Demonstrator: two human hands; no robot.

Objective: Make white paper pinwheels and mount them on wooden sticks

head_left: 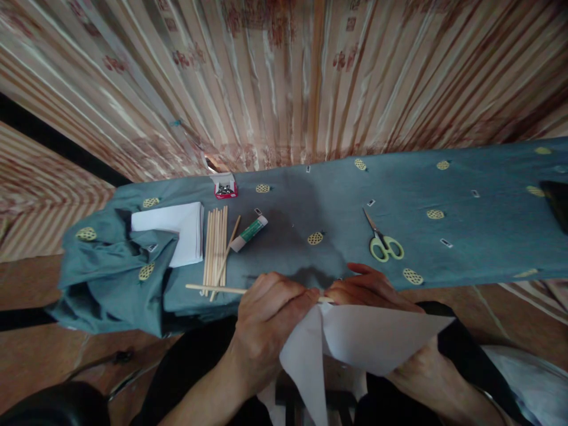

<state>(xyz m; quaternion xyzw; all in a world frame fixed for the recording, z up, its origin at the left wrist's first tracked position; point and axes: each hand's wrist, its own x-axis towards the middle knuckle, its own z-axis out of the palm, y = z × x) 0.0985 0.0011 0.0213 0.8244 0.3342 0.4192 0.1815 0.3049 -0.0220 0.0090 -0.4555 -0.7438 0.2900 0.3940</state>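
Observation:
My left hand (266, 322) is closed around a thin wooden stick (215, 289), which points out to the left over the table's near edge. The stick's other end shows between my two hands. My right hand (370, 290) is closed beside it, pinching a sheet of white paper (381, 334) at the stick's end. The paper is cut or folded into pointed flaps that hang below my fingers. Part of my right hand is hidden behind the paper, and the fingertips of both hands meet. What exactly joins stick and paper is covered by my fingers.
On the blue-green cloth (284, 248) lie several wooden sticks (216, 242), a stack of white paper (190, 236), a green-and-white tube or small box (249, 233), an opened red box of metal pins (226, 186) and green-handled scissors (384, 245). A curtain (284, 89) hangs behind.

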